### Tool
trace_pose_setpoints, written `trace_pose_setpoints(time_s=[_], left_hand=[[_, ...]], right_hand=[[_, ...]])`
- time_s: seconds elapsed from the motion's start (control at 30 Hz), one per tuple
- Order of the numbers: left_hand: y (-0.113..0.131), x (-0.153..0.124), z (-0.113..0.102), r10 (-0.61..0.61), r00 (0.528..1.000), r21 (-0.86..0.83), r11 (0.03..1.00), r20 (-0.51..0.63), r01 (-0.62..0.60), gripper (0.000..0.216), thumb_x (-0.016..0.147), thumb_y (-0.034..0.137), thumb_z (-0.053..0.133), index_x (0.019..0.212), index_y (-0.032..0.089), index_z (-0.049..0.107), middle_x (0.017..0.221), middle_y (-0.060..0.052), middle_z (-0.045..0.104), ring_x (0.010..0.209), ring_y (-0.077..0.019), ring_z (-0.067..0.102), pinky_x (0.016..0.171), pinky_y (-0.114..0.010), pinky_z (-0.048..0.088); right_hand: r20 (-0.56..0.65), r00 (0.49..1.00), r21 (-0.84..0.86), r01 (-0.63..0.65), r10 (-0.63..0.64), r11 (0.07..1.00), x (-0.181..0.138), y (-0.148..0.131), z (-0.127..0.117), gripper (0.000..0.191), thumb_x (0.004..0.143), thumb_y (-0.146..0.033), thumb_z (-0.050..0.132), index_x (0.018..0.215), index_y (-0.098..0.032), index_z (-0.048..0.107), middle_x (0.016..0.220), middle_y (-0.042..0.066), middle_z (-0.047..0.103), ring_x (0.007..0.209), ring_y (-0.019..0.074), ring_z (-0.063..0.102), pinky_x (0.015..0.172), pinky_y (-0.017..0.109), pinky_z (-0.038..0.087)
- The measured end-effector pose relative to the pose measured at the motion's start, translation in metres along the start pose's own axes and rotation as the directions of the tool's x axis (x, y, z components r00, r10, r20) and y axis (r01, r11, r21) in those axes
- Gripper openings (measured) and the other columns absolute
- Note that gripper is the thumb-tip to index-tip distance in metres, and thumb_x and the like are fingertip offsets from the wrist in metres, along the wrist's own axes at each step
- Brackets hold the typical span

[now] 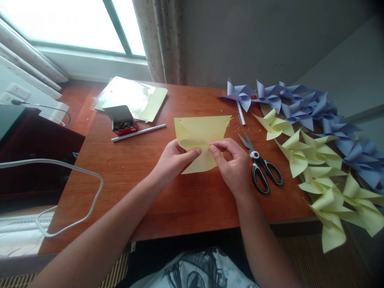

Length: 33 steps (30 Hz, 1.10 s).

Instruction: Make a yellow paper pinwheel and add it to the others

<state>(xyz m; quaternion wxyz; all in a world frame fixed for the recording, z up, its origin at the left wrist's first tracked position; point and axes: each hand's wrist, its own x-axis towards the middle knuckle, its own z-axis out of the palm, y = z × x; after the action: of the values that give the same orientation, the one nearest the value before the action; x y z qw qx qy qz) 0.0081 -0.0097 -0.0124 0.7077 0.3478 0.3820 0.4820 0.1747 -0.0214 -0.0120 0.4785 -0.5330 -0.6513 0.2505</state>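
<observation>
A pale yellow paper square (200, 132), cut and partly folded, lies on the brown wooden table (156, 192). My left hand (172, 162) presses a folded corner down near the paper's middle with its fingertips. My right hand (232, 162) pinches another corner of the same paper toward the centre. Both hands touch the sheet, their fingers curled onto it.
Black-handled scissors (262, 166) lie just right of my right hand. Yellow pinwheels (318, 168) and blue pinwheels (300, 104) fill the table's right side. A white stick (138, 132), a small open box of pins (123, 120) and a pack of paper (132, 97) sit at the back left.
</observation>
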Motion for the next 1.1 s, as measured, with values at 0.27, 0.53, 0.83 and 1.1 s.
trace_pose_setpoints(time_s=[0.27, 0.53, 0.83, 1.1], left_hand=[[0.0, 0.001, -0.002, -0.025, 1.0, 0.018, 1.0, -0.004, 0.025, 0.041, 0.072, 0.019, 0.084, 0.112, 0.014, 0.075, 0.108, -0.01, 0.08, 0.102, -0.0288, 0.073, 0.094, -0.037, 0.056], [0.0, 0.001, -0.002, -0.018, 1.0, 0.02, 1.0, -0.011, 0.018, 0.04, 0.071, 0.02, 0.086, 0.11, 0.015, 0.076, 0.106, -0.009, 0.08, 0.099, -0.0271, 0.074, 0.091, -0.035, 0.057], [-0.002, 0.001, -0.001, 0.026, 0.99, 0.054, 0.998, -0.139, -0.019, 0.041, 0.066, 0.027, 0.09, 0.103, 0.013, 0.077, 0.104, -0.012, 0.081, 0.096, -0.0309, 0.075, 0.083, -0.034, 0.058], [0.006, 0.008, -0.007, 0.074, 0.967, -0.181, 0.976, -0.244, -0.121, 0.045, 0.072, 0.016, 0.081, 0.116, 0.013, 0.07, 0.113, -0.011, 0.078, 0.106, -0.0287, 0.073, 0.087, -0.034, 0.059]], right_hand=[[-0.01, 1.0, -0.03, 0.014, -0.014, 0.999, 0.001, 0.002, 0.0, 0.007, 0.091, -0.019, 0.066, 0.086, -0.021, 0.069, 0.086, 0.003, 0.069, 0.082, 0.018, 0.064, 0.076, 0.032, 0.052], [-0.026, 0.999, -0.058, 0.029, -0.031, 0.998, -0.001, 0.002, 0.001, 0.006, 0.09, -0.019, 0.066, 0.085, -0.021, 0.068, 0.085, 0.002, 0.069, 0.081, 0.0179, 0.063, 0.074, 0.032, 0.052], [-0.025, 0.996, -0.111, 0.08, -0.084, 0.991, -0.004, -0.006, 0.006, 0.007, 0.092, -0.024, 0.064, 0.088, -0.023, 0.07, 0.089, 0.005, 0.071, 0.084, 0.0206, 0.064, 0.076, 0.035, 0.054], [0.168, 0.982, 0.101, 0.064, -0.081, 0.993, -0.023, -0.018, 0.01, 0.019, 0.093, -0.032, 0.064, 0.079, -0.022, 0.072, 0.059, -0.001, 0.067, 0.052, 0.0135, 0.058, 0.055, 0.027, 0.046]])
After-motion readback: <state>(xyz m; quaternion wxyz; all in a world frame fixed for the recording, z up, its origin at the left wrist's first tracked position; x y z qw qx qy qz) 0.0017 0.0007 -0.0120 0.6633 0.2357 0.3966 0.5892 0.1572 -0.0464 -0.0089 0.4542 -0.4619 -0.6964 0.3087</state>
